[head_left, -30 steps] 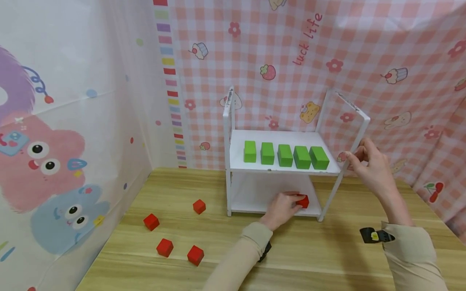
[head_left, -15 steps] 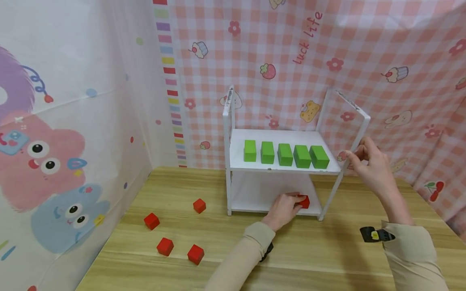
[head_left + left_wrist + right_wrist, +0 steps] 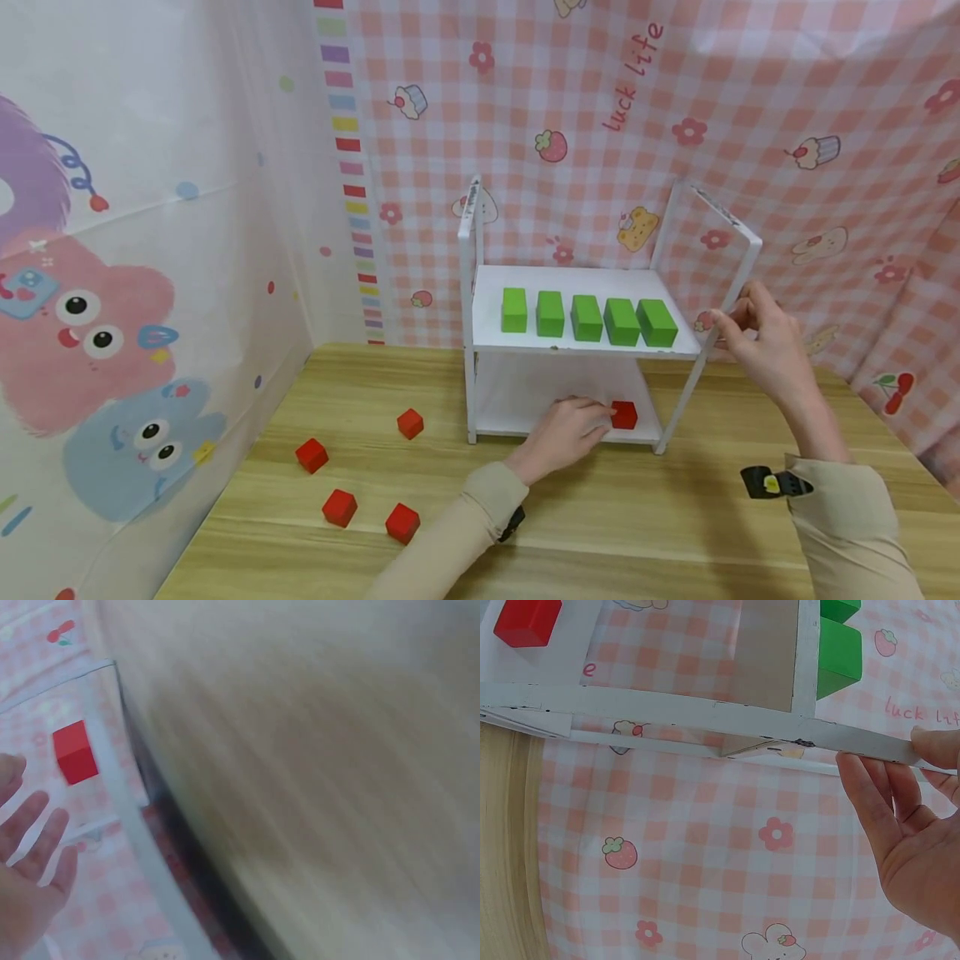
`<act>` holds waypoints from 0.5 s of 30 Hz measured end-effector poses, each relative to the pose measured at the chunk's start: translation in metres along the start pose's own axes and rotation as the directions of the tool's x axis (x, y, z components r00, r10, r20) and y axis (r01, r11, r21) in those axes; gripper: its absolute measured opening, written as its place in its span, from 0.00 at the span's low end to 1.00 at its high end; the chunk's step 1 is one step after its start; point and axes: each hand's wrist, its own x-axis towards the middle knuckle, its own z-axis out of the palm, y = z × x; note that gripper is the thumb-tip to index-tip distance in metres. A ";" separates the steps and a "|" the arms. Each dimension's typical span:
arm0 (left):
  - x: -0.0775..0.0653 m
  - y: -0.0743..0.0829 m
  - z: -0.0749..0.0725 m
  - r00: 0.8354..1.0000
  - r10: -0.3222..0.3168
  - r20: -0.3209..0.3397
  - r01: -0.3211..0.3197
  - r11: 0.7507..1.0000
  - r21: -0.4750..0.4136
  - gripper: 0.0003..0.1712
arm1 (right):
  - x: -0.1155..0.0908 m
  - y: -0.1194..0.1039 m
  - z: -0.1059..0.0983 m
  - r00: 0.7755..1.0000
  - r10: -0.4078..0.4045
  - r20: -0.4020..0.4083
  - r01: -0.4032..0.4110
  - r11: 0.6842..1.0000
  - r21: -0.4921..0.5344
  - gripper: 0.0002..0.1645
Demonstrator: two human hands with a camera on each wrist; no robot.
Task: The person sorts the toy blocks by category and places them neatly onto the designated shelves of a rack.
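On the lower board of a white two-tier shelf, a red block sits near the right end. Just left of it is my left hand, its fingers loosely spread. The left wrist view has a gap between those fingers and the red block. My right hand pinches the shelf's front right post between thumb and fingers. In the right wrist view the thumb lies on one side of the post and the fingers on the other.
A row of several green blocks stands on the upper board. Several more red blocks lie scattered on the wooden table to the left. A pink checked cloth hangs behind the shelf.
My left hand has let go of the red block and drawn back a little to the left. The block stays on the lower board. My right hand keeps its place on the post.
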 end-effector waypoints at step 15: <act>-0.075 -0.037 -0.070 0.971 -0.083 0.223 0.147 0.947 -0.287 0.16 | 0.000 0.002 0.001 1.000 0.014 0.011 -0.014 1.000 -0.006 0.14</act>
